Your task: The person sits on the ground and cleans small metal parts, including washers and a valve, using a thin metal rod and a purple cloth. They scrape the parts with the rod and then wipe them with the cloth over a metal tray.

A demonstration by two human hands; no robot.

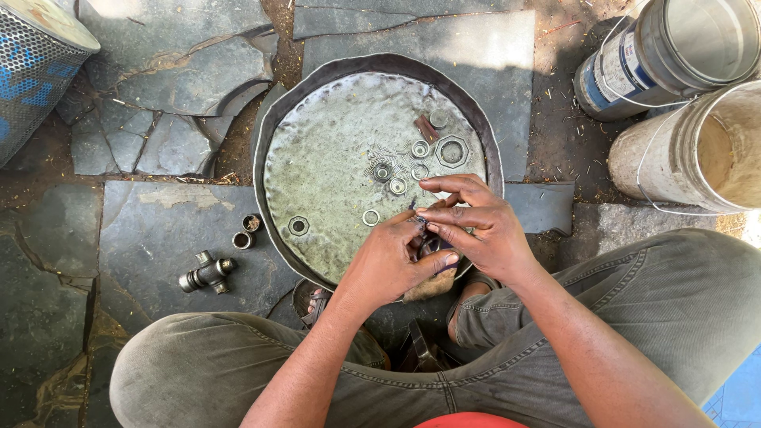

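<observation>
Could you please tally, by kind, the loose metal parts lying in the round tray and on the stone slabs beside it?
In the round tray:
Hex nuts: 2
Rings and small round bearing parts: 6
Reddish-brown short bar: 1
On the slabs:
Small cups: 2
Cross-shaped joint: 1
Total: 12

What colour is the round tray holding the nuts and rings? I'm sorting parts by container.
Dull grey metal tray with a darker rim, in the head view.
</observation>
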